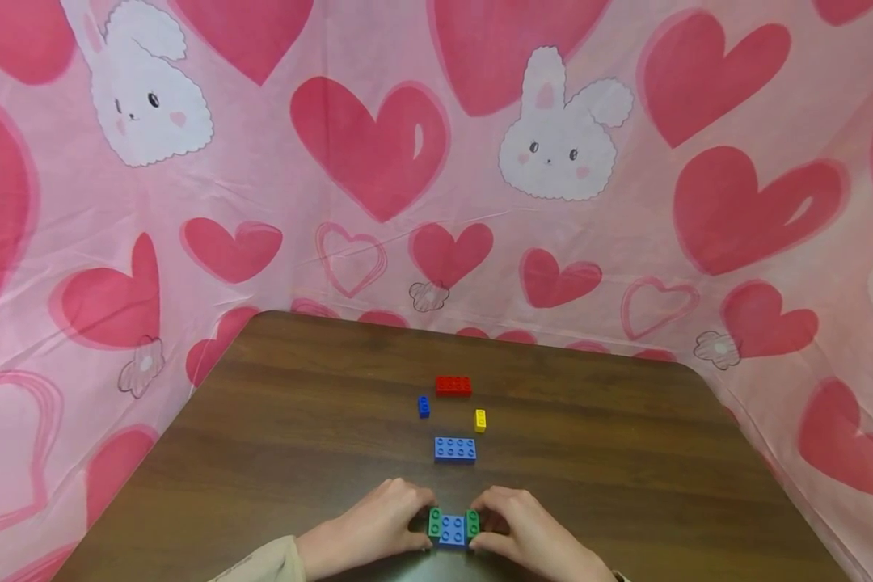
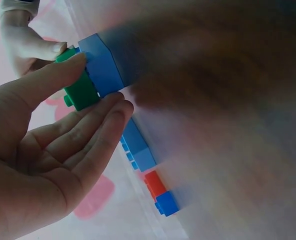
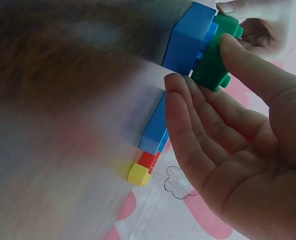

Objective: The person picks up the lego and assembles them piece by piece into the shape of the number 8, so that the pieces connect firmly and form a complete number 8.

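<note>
While pinching the left green brick between thumb and fingers of the left hand, and the right green brick likewise with the right hand, probably most at risk from uneven pressing. Both green bricks on top of the near blue brick, one at each end, bare studs between; apparently resting on the bench, low in the head view. Cannot tell if fully seated.

If pushed harder on one side than the other, likely to rock the near blue brick or pop the opposite end loose. If off-line on the studs, liable to sit crooked, then drop off on lifting. If squeezed or twisted sideways instead of straight down, could peel a green brick away. Fingertips low beside the near blue brick, so possible to slip and skew the whole stack.

Straight beyond, apart from the stack: far blue brick, then yellow brick, small dark blue brick and red brick. If reaching forward with knuckles low, could bump the far blue brick out of place.
</note>
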Demonstrator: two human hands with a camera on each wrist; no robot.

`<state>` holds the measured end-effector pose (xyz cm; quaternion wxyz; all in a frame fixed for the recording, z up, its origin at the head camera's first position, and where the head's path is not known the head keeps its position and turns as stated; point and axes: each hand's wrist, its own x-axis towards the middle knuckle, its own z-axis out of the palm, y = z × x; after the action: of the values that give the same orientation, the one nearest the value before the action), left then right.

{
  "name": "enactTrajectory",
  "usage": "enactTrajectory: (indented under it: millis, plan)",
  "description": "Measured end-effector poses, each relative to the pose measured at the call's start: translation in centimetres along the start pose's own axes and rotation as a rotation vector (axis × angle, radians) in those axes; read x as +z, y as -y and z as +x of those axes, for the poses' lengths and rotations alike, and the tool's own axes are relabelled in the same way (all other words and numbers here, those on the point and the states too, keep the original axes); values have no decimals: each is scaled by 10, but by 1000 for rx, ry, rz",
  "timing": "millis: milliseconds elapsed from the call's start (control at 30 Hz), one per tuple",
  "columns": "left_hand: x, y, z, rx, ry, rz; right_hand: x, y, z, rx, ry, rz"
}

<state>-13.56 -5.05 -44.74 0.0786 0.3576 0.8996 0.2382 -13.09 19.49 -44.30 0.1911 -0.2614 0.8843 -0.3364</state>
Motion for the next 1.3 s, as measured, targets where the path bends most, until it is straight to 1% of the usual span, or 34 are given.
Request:
enactTrajectory:
  millis: [200,333,433,533,667,800,933,1067,1167,1300]
  plan:
    - [0,1,-1,22,0,11,1,1,-1,4,5,-17]
    - [-1,2,-1,21,20,-3,1,0,-3,-16,-3,-37]
    - [-3,5,1,16,30,-10,1,-1,-3,-31,-9,-50]
    - [-5,9,3,23,21,-18,1,0,-3,-32,-7,-56]
    - [-8,16,6,46,-38,-36,-1,1,-3,-20,-3,-63]
    - [-13,24,11,50,-105,-63,-2,2,-3,-4,4,-60]
    - [-16,29,19,45,-144,-88,-3,2,-2,7,9,-49]
    - [-17,32,27,24,-167,-88,-4,1,-1,-9,10,-50]
    - [-17,34,32,-3,-175,-86,-4,1,0,-17,9,-55]
    - [-16,36,38,-25,-187,-95,-4,0,0,-9,16,-38]
